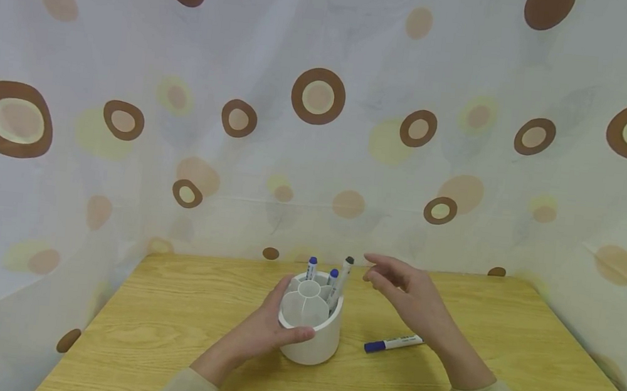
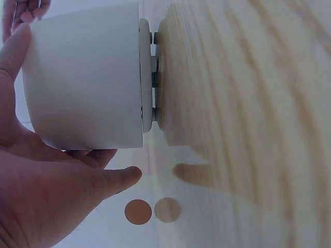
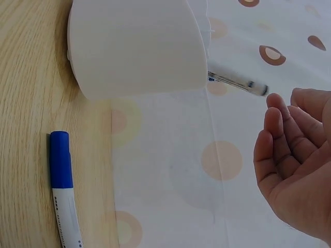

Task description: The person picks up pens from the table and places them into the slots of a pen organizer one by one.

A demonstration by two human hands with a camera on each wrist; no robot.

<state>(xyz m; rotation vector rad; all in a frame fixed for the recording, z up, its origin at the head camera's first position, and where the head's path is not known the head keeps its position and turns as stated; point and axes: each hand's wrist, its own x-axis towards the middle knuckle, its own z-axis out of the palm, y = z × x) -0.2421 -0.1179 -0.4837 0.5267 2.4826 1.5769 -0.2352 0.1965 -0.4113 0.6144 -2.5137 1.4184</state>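
My left hand (image 1: 257, 335) holds a round white pen holder (image 1: 313, 346), its thumb across the near side and its fingers around the left. The holder stands on the table and has several compartments at its top. Two markers with blue ends (image 1: 312, 269) stand towards its back, and a marker with a black end (image 1: 341, 284) leans at the right. Just right of that marker, my right hand (image 1: 419, 303) hovers with loosely bent fingers and nothing in them. A blue-capped marker (image 3: 63, 178) lies on the table below the right hand.
The wooden table (image 1: 176, 321) runs back to a white curtain (image 1: 361, 49) with brown and beige spots, which also hangs at both sides. In the left wrist view, small feet (image 2: 154, 80) show beneath the holder's base.
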